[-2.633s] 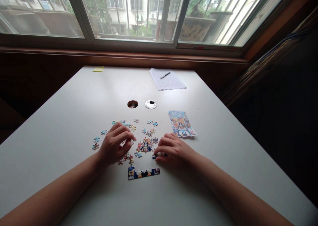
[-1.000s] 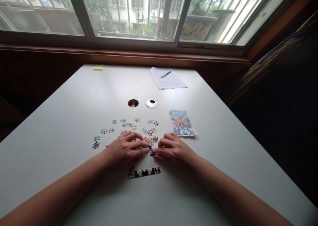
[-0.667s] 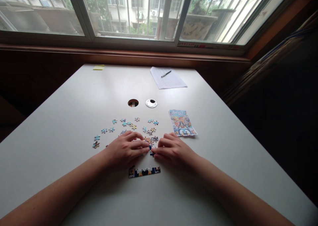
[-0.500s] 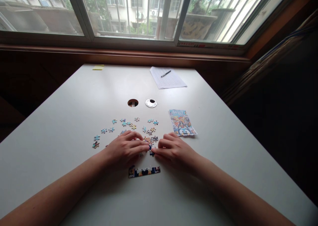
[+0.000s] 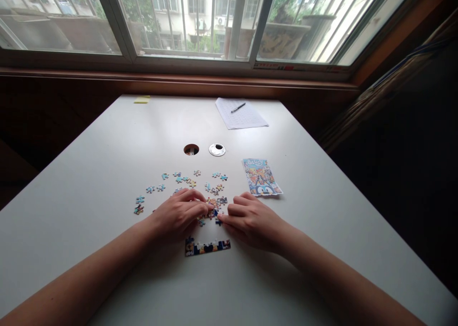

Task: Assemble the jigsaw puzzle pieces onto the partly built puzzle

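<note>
At a white table (image 5: 107,140) by the window, the left hand (image 5: 177,216) and right hand (image 5: 252,218) pinch small puzzle pieces (image 5: 213,215) together, fingers narrowed, above an assembled strip (image 5: 207,247). Aligning the tabs before pressing flat would likely seat the join cleanly.

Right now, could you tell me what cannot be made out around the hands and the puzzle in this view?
- Head view: whether the left hand or right hand pinches a piece; the fingers hide each grip.
- The joined cluster is partly covered by both hands.
- The assembled strip: picture too small to read.
- The reference picture: print too small.
- The sheet under the pen: writing too small.
</note>
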A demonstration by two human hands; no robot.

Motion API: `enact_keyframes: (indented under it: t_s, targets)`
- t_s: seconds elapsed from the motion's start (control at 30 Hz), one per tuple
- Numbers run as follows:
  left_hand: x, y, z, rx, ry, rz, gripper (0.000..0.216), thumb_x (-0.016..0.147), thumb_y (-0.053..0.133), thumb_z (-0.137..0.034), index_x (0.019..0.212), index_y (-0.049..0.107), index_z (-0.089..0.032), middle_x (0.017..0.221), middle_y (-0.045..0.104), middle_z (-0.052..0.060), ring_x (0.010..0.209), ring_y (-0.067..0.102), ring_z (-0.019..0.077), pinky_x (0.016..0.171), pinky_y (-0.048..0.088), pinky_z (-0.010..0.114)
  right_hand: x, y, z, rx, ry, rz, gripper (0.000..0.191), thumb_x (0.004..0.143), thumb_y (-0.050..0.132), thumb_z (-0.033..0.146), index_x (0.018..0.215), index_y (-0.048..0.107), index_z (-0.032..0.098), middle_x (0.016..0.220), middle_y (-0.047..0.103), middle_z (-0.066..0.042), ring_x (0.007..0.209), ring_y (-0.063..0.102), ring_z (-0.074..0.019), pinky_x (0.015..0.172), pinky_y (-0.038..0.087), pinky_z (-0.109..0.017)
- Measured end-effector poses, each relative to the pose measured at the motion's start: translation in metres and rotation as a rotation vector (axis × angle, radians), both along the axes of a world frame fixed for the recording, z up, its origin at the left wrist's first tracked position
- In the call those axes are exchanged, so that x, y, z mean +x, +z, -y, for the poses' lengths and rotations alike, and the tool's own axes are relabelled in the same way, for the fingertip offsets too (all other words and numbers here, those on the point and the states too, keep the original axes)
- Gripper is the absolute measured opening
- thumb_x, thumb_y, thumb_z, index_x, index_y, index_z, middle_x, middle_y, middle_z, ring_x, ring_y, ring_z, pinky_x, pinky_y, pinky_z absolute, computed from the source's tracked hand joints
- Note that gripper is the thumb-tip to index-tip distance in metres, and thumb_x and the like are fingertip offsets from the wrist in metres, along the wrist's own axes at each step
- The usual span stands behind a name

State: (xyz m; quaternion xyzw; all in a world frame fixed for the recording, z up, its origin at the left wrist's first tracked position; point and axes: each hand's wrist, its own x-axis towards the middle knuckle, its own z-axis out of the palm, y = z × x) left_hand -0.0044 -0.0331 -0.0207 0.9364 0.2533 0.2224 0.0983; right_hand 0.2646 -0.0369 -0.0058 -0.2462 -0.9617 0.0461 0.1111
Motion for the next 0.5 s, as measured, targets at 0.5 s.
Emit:
enact_keyframes:
  t_s: [0.5]
  targets:
    - [0.002, 0.002, 0.000, 0.106, -0.045, -0.095, 0.028, 0.094, 0.052, -0.012, 0.119, 0.060, -0.022, 0.127, 0.068, 0.002, 0.113, 0.054, 0.0231, 0.094, 0.042, 0.040, 0.012, -0.011, -0.014, -0.031, -0.047, -0.340, 0.021, 0.096, 0.057, 0.021, 0.111, 0.071, 0.022, 0.079, 0.062, -0.003, 0.076, 0.052, -0.0169, 0.073, 0.034, -0.033]
